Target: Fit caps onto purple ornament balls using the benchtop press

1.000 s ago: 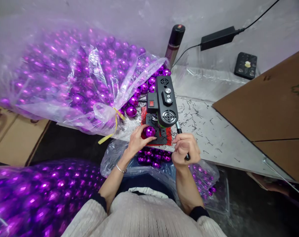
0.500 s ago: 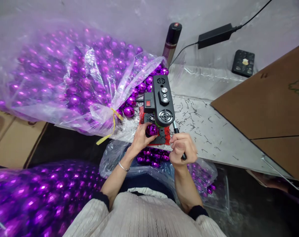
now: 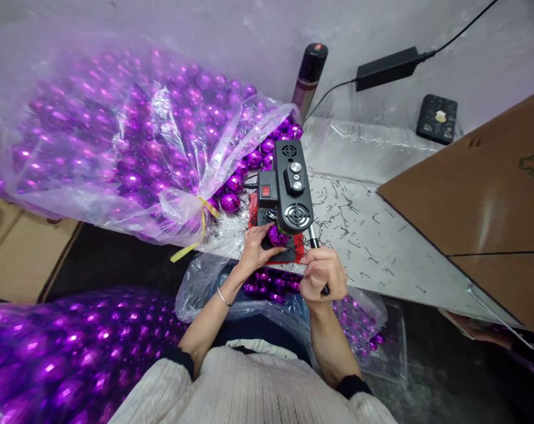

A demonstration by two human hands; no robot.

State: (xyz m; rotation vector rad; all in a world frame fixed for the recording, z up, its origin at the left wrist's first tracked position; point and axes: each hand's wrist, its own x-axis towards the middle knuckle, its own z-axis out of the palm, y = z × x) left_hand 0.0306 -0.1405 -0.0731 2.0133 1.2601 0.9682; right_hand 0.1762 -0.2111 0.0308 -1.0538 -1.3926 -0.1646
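Note:
My left hand (image 3: 256,248) is closed around a shiny purple faceted ball (image 3: 277,237), thumb on its near side and fingers on its far side. The ball sits beneath the front end of a black benchtop press (image 3: 294,185), which hides part of it. My right hand (image 3: 323,274) is wrapped round the black-gripped lever handle (image 3: 313,242) at the press's right side. Under the press lies a red mat (image 3: 299,248). Just below the table edge, an open plastic bag (image 3: 191,288) holds more purple balls (image 3: 271,288).
A large tied clear bag (image 3: 129,135) of purple balls fills the table's left. Short dark wire bits litter the white tabletop (image 3: 359,235). A spray can (image 3: 308,79), power adapter (image 3: 387,69), black box (image 3: 437,119) and cardboard box (image 3: 478,188) stand around. Another ball-filled bag (image 3: 72,353) is lower left.
My left hand and the ball have shifted slightly right, further under the press head. My right hand has come slightly down and toward me with the lever. The view has tilted a little.

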